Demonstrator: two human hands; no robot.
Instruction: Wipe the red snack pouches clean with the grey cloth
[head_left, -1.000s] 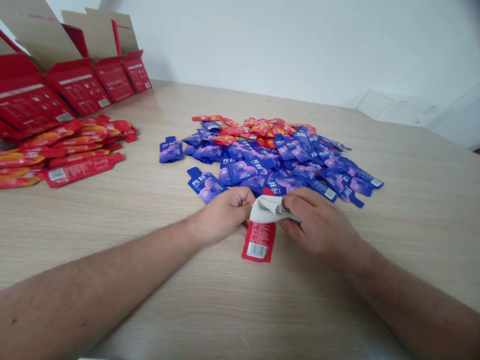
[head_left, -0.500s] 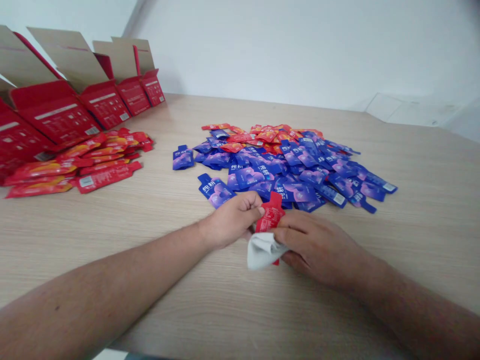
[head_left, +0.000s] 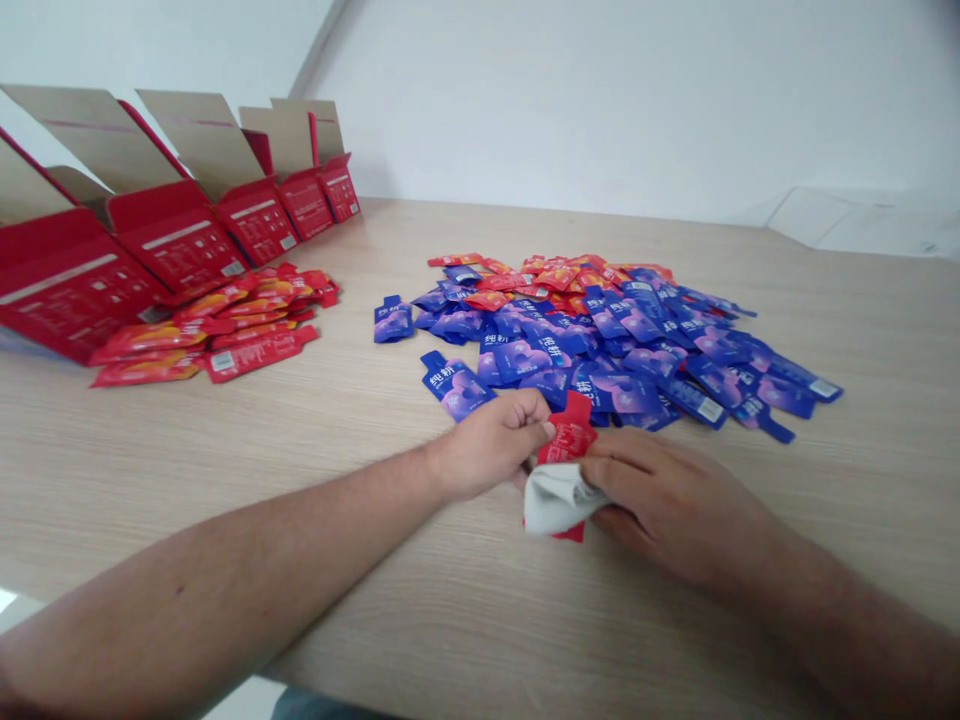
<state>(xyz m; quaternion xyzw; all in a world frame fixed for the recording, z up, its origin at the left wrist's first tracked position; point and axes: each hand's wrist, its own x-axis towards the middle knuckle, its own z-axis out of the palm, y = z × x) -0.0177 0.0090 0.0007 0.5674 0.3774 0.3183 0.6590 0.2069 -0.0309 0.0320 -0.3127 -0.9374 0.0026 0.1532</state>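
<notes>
My left hand (head_left: 491, 443) pinches the top of a red sachet (head_left: 566, 437) just above the wooden table (head_left: 390, 600). A white cloth (head_left: 553, 498) is wrapped over the sachet's lower part, gripped by my right hand (head_left: 671, 500). Only the sachet's top and a red sliver under the cloth show. Both hands are closed and sit right in front of a big pile of blue and red sachets (head_left: 600, 335).
A stack of red sachets (head_left: 217, 325) lies at the left. Behind it stand several open red cardboard boxes (head_left: 172, 235) with their flaps up. White walls border the table at the back. The table's near edge runs under my left forearm.
The cloth has slid from the top of the red sachet down over its lower part, so its top now shows. The view has shifted left, showing more of the boxes.
</notes>
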